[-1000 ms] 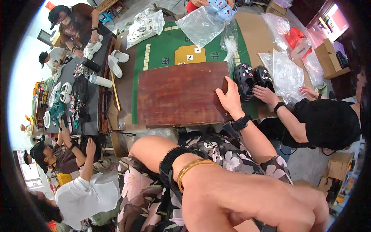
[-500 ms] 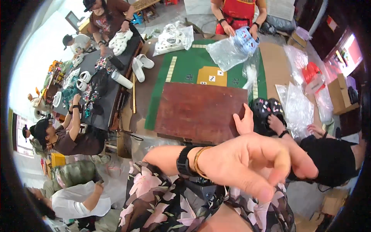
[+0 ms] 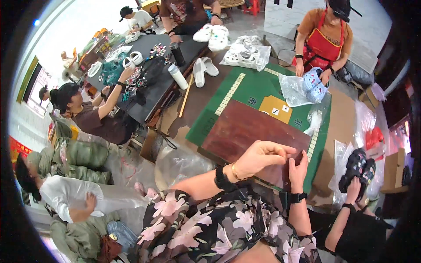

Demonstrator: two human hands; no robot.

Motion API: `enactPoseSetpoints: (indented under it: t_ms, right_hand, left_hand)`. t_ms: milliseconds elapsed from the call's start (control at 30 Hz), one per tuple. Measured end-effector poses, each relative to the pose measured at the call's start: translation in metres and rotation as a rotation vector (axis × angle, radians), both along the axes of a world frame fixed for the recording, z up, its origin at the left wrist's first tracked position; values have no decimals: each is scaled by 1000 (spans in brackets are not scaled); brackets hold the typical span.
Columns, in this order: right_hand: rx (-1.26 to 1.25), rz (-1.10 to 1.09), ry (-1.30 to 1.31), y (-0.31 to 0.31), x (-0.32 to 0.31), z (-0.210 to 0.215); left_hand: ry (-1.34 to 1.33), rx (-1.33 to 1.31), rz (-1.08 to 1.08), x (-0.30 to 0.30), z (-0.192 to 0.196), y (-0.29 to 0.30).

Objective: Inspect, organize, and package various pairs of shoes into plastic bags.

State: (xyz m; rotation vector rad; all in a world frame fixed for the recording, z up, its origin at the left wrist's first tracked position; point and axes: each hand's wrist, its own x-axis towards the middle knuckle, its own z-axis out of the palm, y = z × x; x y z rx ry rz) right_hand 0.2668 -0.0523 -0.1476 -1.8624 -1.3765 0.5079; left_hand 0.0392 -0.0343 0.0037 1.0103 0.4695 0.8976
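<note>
My left hand [image 3: 259,161] hovers over the near part of a dark red-brown board [image 3: 258,129]. Its fingers are half curled and a little apart, with nothing visible in them. A black band and a gold bracelet circle that wrist. Against the board's near right corner, my right hand [image 3: 298,172] has its thumb and fingers stretched upward; I see nothing held there. The board lies flat on a green game mat [image 3: 237,90], which has a yellow panel [image 3: 274,108] with two white dice, and rows of pale tiles along its edges.
Across the table, a person in a red apron handles light-blue clogs [image 3: 316,85] beside a plastic bag. On the right, another person holds black clogs [image 3: 357,171]. White clogs in a bag [image 3: 246,55] and grey slides [image 3: 204,70] lie at the far left. A dark table [image 3: 151,74] carries small decorations.
The view has swung, so the board now looks turned. My left hand has drawn back toward the board. The black clogs at right have been lifted away from the board's side.
</note>
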Motion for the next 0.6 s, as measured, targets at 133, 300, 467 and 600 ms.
enactPoseSetpoints:
  t_ms: [133, 300, 467, 600]
  right_hand:
    - [-32, 3, 25, 0, 0, 4]
    - [-37, 26, 5, -2, 8, -5]
    - [-59, 39, 5, 2, -4, 7]
    - [-38, 34, -9, -2, 0, 11]
  left_hand:
    - [79, -19, 187, -23, -30, 1]
    - [258, -70, 364, -57, -34, 1]
    - [294, 49, 548, -124, -52, 30]
    - [395, -39, 651, -173, -56, 75]
